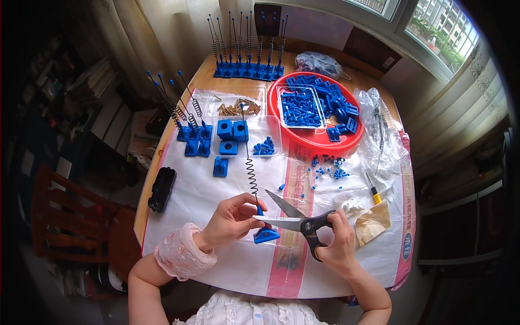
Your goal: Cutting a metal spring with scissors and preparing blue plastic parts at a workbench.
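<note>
With fingertips pinched, my left hand (228, 221) holds a small blue stand (266, 235) near the table's front. From its blue stem rises a black coiled spring wire (251, 176), which runs up straight to a blue tip. My right hand (342, 245) grips black-handled scissors (310, 225) by their finger loops. Their blades are spread apart and point left. The lower blade passes across the stem, close to my left fingertips; whether it touches the stem I cannot tell.
Finished-looking spring stands (249, 70) line the back, with more (195, 141) at left. A clear tray (276, 149) holds blue blocks; brass pieces (238, 107) lie behind it. A red basin (351, 142) holds blue parts. Small blue bits (336, 172), a yellow-handled screwdriver (376, 197) and a black case (162, 189) lie around.
</note>
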Action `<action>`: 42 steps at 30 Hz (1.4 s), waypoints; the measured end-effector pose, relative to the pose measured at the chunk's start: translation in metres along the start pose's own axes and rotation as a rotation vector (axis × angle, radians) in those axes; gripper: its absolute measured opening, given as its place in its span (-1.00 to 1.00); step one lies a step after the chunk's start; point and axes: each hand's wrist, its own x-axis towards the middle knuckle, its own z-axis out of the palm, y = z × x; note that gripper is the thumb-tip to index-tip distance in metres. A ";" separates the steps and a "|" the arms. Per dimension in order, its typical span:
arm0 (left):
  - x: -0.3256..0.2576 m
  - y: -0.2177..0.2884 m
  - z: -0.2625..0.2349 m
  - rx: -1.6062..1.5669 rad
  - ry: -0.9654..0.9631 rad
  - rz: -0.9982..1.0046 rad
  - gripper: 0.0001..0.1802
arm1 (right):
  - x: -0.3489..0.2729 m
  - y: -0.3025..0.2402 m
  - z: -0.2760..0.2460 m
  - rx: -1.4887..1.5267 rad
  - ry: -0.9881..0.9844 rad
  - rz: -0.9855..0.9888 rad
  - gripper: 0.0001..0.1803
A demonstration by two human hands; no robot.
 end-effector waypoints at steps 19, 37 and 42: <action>0.000 0.003 0.001 0.024 -0.018 -0.009 -0.74 | 0.000 0.001 0.002 0.004 -0.013 -0.001 -0.53; -0.001 0.006 0.004 -0.005 -0.017 -0.001 -0.74 | 0.002 -0.002 -0.001 0.036 -0.029 0.005 -0.52; 0.000 0.006 0.003 -0.013 -0.026 -0.007 -0.76 | 0.002 -0.002 -0.001 0.037 -0.022 -0.005 -0.52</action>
